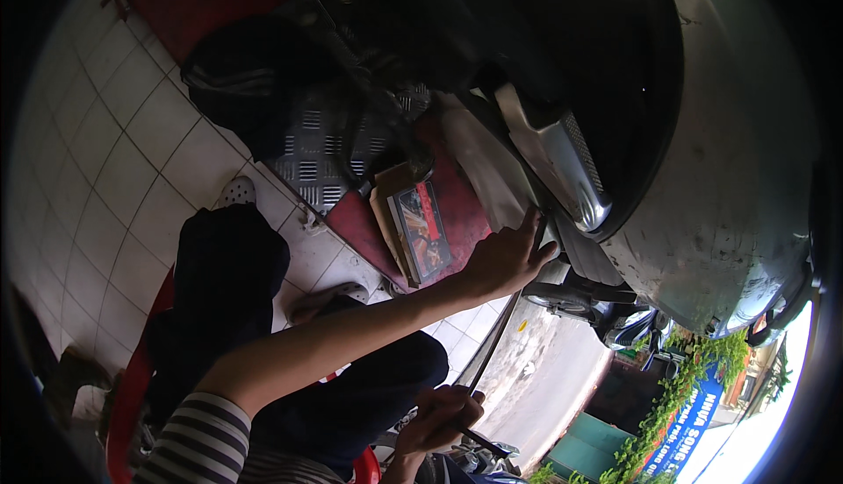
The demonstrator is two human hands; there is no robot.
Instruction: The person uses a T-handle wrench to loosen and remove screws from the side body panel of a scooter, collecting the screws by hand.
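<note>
A thin dark rod slants beside a motorbike's silver body; the right hand is closed around its lower part, while the left hand is at its upper end, index finger extended, its grip unclear. Nearby, an illustrated box lies on a red surface. White tiled floor spreads left; lower right, greenery and a blue sign show outdoors in bright daylight.

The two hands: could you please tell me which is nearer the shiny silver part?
The left hand, close to the silver part's lower end; the right hand is farther off, near the picture's bottom edge.
</note>
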